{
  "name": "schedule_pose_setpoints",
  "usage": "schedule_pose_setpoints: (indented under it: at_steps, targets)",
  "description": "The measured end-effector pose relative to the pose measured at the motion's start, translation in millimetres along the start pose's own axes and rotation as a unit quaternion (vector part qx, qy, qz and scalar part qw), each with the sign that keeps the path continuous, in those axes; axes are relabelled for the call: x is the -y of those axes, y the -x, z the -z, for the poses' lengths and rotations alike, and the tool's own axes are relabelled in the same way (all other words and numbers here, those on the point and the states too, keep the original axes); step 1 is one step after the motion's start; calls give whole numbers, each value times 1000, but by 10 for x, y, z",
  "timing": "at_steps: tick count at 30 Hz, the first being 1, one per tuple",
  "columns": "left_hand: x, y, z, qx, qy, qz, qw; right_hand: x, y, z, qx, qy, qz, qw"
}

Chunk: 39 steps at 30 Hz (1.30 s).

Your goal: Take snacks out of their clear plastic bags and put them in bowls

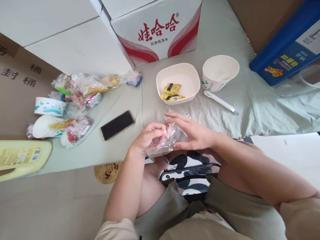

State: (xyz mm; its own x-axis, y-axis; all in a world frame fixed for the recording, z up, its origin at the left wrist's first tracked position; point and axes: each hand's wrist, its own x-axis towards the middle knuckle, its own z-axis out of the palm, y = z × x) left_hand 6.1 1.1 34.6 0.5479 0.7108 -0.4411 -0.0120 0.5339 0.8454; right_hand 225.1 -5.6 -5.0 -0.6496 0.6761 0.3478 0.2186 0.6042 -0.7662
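Both my hands hold a clear plastic bag [168,140] with something pink inside, just above my lap. My left hand [147,136] is curled round the bag's left side. My right hand [193,132] grips its right side, with some fingers stretched forward over the top. Behind the hands on the pale green cloth [228,106] stands a white square bowl [178,83] with two yellow wrapped snacks [172,92] in it. A white paper cup [219,72] stands to the bowl's right, and a white pen-like tool [220,102] lies in front of it.
A black phone [117,124] lies left of my hands. Further left are a heap of wrapped snacks [87,88], two paper cups [49,106], and a yellow bottle [18,158] on its side. White cartons [158,28] stand behind; a blue box [292,47] is at right.
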Motion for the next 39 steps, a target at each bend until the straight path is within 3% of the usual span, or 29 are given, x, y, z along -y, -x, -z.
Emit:
schedule_pose_setpoints:
  at_steps: [3, 7, 11, 14, 16, 18, 20, 21, 25, 31, 34, 37, 39]
  targets:
    - [-22, -30, -49, 47, 10, -9, 999, 22, -23, 46, 2, -14, -27, 1000]
    - [-56, -35, -22, 73, 50, -23, 996, 71, -50, 167, 86, -81, -124, 985]
    - [-91, -31, 72, -28, 57, -47, 997, 135, -22, 238, 156, -243, -207, 935]
    - [-110, -55, 104, -107, 35, -67, 991, 158, 25, 245, 257, -380, -183, 870]
    - [-112, -82, 82, -116, 24, -73, 990, 150, 48, 219, 230, -396, -182, 870]
    - [-105, -115, 36, -93, 22, -78, 992, 128, 52, 175, 97, -393, -222, 887]
    - [-95, -151, -5, -68, 23, -79, 994, 104, 34, 133, -1, -420, -259, 870]
    - [-92, -170, -16, -59, 23, -75, 995, 97, 19, 120, 2, -440, -269, 857]
    - [-91, -238, 22, -54, 33, -71, 995, 112, -40, 134, 182, -451, -282, 827]
    - [-96, -269, 69, -85, 57, -66, 993, 164, -38, 181, 214, -449, -261, 827]
    - [-83, -301, 65, -152, 77, -64, 983, 161, -35, 172, 143, -440, -248, 851]
    - [-47, -346, 57, -183, 106, -68, 975, 127, -52, 139, -23, -386, -265, 883]
    - [-1, -366, 18, -165, 102, -66, 979, 100, -72, 109, -119, -340, -285, 888]
